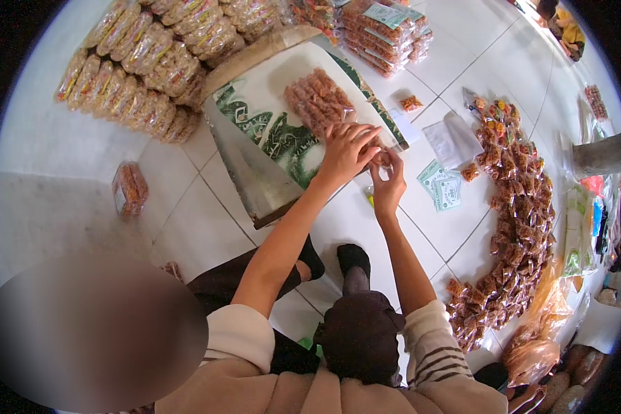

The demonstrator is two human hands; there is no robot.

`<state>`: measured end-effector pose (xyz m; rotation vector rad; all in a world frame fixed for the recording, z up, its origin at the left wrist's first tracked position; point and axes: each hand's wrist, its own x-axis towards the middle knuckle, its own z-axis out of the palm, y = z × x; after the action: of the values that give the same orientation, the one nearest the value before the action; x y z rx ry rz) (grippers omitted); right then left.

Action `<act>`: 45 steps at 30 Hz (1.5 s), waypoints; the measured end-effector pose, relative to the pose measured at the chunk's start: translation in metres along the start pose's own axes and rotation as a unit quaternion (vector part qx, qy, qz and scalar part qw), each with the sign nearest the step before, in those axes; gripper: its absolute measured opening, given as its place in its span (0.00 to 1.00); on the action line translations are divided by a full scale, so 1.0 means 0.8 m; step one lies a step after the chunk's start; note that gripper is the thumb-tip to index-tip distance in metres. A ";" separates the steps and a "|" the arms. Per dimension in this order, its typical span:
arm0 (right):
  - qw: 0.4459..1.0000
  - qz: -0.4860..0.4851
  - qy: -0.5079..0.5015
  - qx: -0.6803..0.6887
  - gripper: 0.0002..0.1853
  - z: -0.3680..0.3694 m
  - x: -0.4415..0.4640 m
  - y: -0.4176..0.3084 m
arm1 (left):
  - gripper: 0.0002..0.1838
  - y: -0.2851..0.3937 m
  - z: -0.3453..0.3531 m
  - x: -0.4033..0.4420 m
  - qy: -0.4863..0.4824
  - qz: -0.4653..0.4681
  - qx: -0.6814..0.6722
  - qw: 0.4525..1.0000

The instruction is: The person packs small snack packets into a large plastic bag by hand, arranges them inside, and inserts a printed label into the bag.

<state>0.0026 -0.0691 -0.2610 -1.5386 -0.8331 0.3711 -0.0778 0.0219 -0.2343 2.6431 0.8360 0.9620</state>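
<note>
A clear plastic bag of reddish-brown snacks (319, 100) lies on a low table (265, 176) with a white, green and metal-grey top. My left hand (348, 152) is over the near end of this bag, its fingers bent down onto the plastic. Beside it, my right hand (388, 181) pinches at the same end with thumb and fingers. The exact grip on the plastic is partly hidden by the fingers. On the floor right of my hands are printed green labels (443, 185) and a stack of clear plastic sleeves (452, 141).
Many small snack packets (510, 228) form a curved heap on the right. Packed noodle-like bundles (145, 62) are piled at the back left. Filled labelled bags (386, 34) are stacked behind the table. One filled bag (130, 188) lies on the left floor. An orange plastic bag (535, 345) sits lower right.
</note>
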 end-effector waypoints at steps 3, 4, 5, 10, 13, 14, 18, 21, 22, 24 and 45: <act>0.999 -0.040 -0.022 -0.025 0.21 0.001 0.003 0.005 | 0.17 0.002 0.004 0.004 0.023 -0.013 -0.019 0.999; 0.997 -0.051 -0.026 -0.042 0.20 0.003 0.004 0.008 | 0.15 0.002 0.007 0.005 0.037 -0.013 -0.045 0.998; 0.996 -0.062 -0.028 -0.060 0.20 0.004 0.005 0.010 | 0.10 0.004 0.009 0.003 0.053 -0.023 -0.054 0.997; 0.995 -0.071 -0.006 -0.076 0.18 0.016 0.012 0.024 | 0.05 0.002 0.020 0.005 0.083 -0.056 -0.134 0.986; 0.981 -0.150 0.009 -0.126 0.17 0.021 0.019 0.024 | 0.05 0.005 0.020 0.007 0.102 -0.057 -0.168 0.979; 0.972 -0.184 0.001 -0.148 0.16 0.022 0.020 0.023 | 0.06 0.005 0.021 0.006 0.107 -0.058 -0.176 0.977; 0.992 -0.088 -0.002 -0.094 0.10 0.034 0.018 0.045 | 0.06 0.008 0.023 0.002 0.091 -0.035 -0.116 0.988; 0.995 -0.050 -0.069 -0.046 0.09 0.044 0.024 0.050 | 0.05 0.005 0.025 -0.002 0.082 -0.050 -0.155 0.983; 0.995 -0.041 -0.082 -0.043 0.09 0.046 0.025 0.047 | 0.04 0.002 0.024 -0.003 0.080 -0.051 -0.179 0.979; 0.994 -0.036 -0.096 -0.040 0.08 0.045 0.026 0.045 | 0.03 -0.001 0.021 -0.005 0.082 -0.051 -0.202 0.975; 0.990 0.067 -0.004 -0.125 0.09 -0.276 -0.040 0.012 | 0.10 0.205 0.104 -0.010 -0.036 0.025 -0.244 0.969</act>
<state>0.1318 -0.2500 -0.2416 -1.8328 -0.8078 0.3813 0.0429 -0.1168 -0.2414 2.2639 0.4426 0.9343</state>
